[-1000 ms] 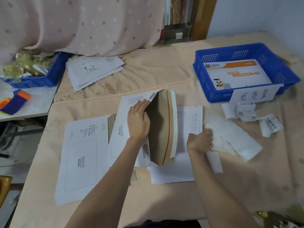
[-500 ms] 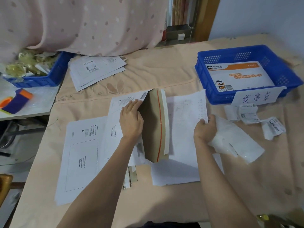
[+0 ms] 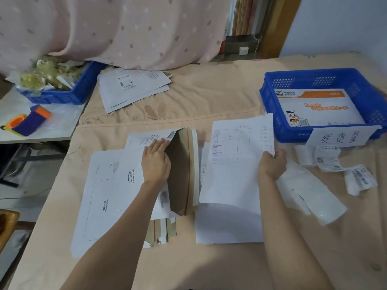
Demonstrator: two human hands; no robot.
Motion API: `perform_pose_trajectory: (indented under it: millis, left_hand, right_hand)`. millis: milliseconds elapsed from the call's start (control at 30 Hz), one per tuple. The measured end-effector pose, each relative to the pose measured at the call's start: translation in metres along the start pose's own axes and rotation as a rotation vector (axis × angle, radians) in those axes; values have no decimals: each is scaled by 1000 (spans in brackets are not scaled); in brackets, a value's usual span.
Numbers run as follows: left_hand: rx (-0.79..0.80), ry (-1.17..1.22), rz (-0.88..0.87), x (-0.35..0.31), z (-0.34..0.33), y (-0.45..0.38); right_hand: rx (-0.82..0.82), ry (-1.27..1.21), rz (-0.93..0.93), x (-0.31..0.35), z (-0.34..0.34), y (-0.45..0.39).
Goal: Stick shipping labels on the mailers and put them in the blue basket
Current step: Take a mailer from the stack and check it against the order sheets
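A white cardboard mailer [image 3: 134, 174] lies in the middle of the table with its brown flap [image 3: 183, 172] standing open, a red strip along it. My left hand [image 3: 156, 162] rests flat on the mailer beside the flap. My right hand [image 3: 272, 164] pinches a printed paper sheet [image 3: 236, 162] by its right edge and holds it raised just right of the flap. Another white mailer [image 3: 98, 197] lies flat to the left. The blue basket [image 3: 314, 78] at the right holds a white and orange mailer [image 3: 318, 107]. Crumpled shipping labels [image 3: 335, 166] lie below the basket.
A stack of white mailers [image 3: 134, 86] sits at the back. A second blue basket [image 3: 69, 93] with scraps and an orange-purple tape dispenser [image 3: 29, 122] stand on a side table at left. White backing paper [image 3: 310, 197] lies right of my right hand. Another sheet [image 3: 228, 222] lies under the lifted one.
My right hand has picked up the printed sheet from the table and lifted it up and to the right. My left hand stays on the mailer.
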State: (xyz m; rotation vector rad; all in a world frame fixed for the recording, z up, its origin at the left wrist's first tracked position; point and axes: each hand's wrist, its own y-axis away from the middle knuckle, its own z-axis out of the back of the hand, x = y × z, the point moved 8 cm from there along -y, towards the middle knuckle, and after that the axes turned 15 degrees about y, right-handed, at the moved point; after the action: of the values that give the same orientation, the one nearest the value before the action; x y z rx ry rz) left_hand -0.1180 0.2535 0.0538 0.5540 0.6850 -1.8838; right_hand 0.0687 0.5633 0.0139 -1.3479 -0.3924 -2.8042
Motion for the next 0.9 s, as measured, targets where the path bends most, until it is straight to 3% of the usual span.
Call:
perform_pose_trajectory:
  millis: [167, 400, 667, 900]
  left_hand:
    - [11, 7, 12, 4, -4, 3]
    - [12, 45, 10, -2, -9, 2]
    - [-22, 95, 51, 1, -8, 2]
    - [57, 134, 91, 2, -17, 1]
  right_hand:
    - [109, -72, 82, 16, -12, 8]
    - [269, 24, 235, 32, -45, 39]
    - [178, 182, 354, 45, -40, 53]
    - [101, 291, 358, 48, -33, 55]
